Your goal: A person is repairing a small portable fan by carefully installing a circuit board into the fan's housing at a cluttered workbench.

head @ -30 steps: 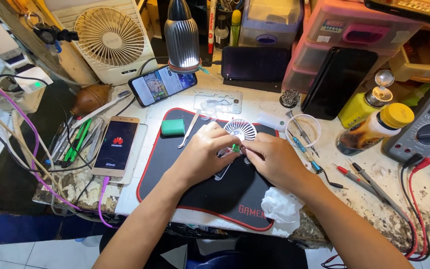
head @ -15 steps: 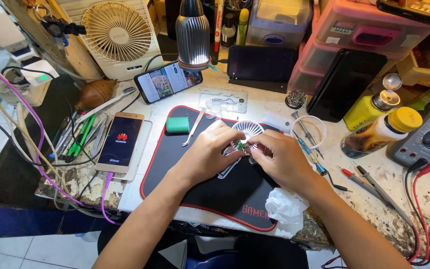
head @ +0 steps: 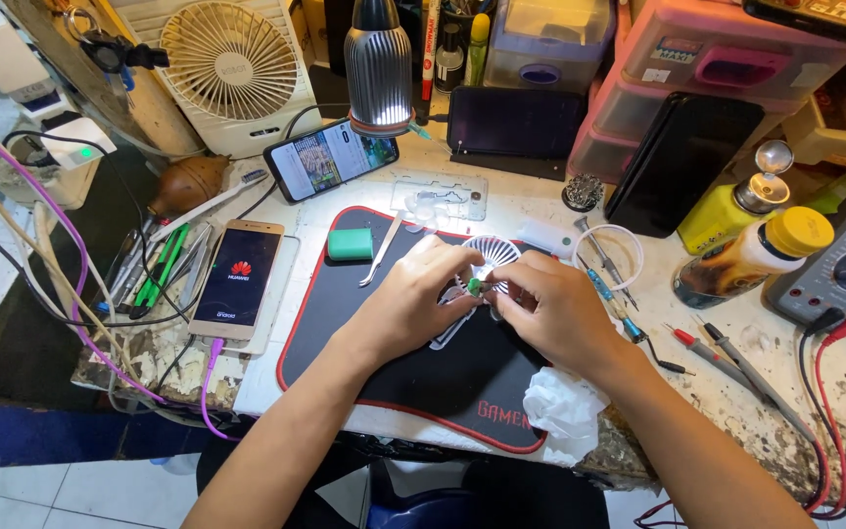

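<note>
- A crumpled white tissue [head: 562, 411] lies at the near edge of the black, red-bordered desk mat [head: 364, 343], just beside the right forearm.
- Both forearms reach in from the near edge and meet over the middle of the mat, wrists low, palms turned inward.
- The left hand [head: 405, 306] curls over a small part with a green tip [head: 476, 286], fingertips drawn together on it; the right hand [head: 555, 312] meets it from the other side, thumb and forefinger pinching at the same spot. What lies beneath the palms is hidden.
- Just beyond the fingertips sits a small white ribbed fan-shaped piece [head: 493, 252], touching or nearly touching the hands.
- Risk, as a judgement: the green-tipped part is tiny and held only by fingertips; a slip could flick it off the mat into the clutter, or knock the metal tweezers [head: 381, 251] lying just left.
- A green rectangular block [head: 350, 244] rests on the mat's far left corner.
- Left of the mat, a gold smartphone with a lit screen [head: 239, 280] lies on its pink cable.
- Farther back stand a silver lamp head [head: 377, 67] and a white desk fan [head: 230, 61]; a yellow-capped bottle [head: 751, 257] lies to the right.
</note>
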